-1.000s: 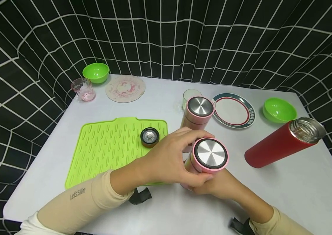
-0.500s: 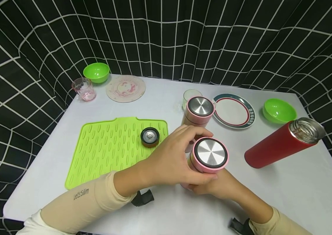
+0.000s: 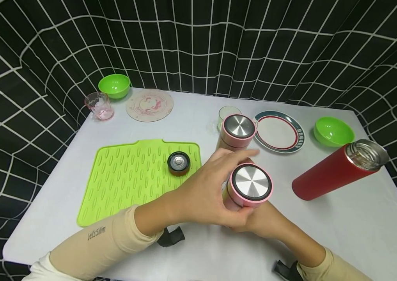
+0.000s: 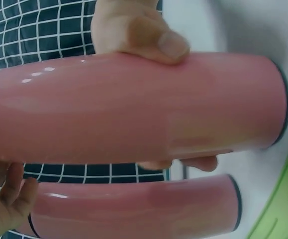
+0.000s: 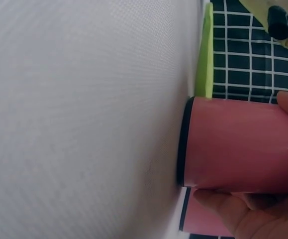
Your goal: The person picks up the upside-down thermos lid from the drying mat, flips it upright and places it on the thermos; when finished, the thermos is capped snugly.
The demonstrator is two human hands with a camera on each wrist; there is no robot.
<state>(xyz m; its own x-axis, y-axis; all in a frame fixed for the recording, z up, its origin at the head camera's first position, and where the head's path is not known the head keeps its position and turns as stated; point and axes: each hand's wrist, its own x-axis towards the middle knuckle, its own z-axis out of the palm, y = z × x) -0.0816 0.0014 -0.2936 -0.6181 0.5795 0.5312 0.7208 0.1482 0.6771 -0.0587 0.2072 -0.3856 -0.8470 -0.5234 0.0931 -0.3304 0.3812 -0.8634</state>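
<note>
A pink thermos (image 3: pixel 251 182) with a brushed-steel lid stands in front of me. My right hand (image 3: pixel 265 220) grips its lower body; in the left wrist view that thumb lies along the pink side (image 4: pixel 134 109). Around the thermos's top is my left hand (image 3: pixel 207 191), its index finger stretched past the lid's far edge and its thumb at the near side. In the left wrist view, the left fingers (image 4: pixel 17 194) are loosely bent by the lid end. A second pink thermos (image 3: pixel 238 130), also lidded, stands just behind, partly hidden by the left hand.
To the right stands a lidless red thermos (image 3: pixel 335 171). A black round lid (image 3: pixel 179 163) lies on the green mat (image 3: pixel 124 175). Farther back are a plate (image 3: pixel 278 130), green bowls (image 3: pixel 333 131) (image 3: pixel 114 86), glasses (image 3: pixel 99 105) (image 3: pixel 228 112) and a round pink-printed mat (image 3: pixel 150 104).
My left index finger has straightened and lifted away from the lid's far edge, while the left thumb has shifted slightly back. The right hand and the thermos have hardly moved.
</note>
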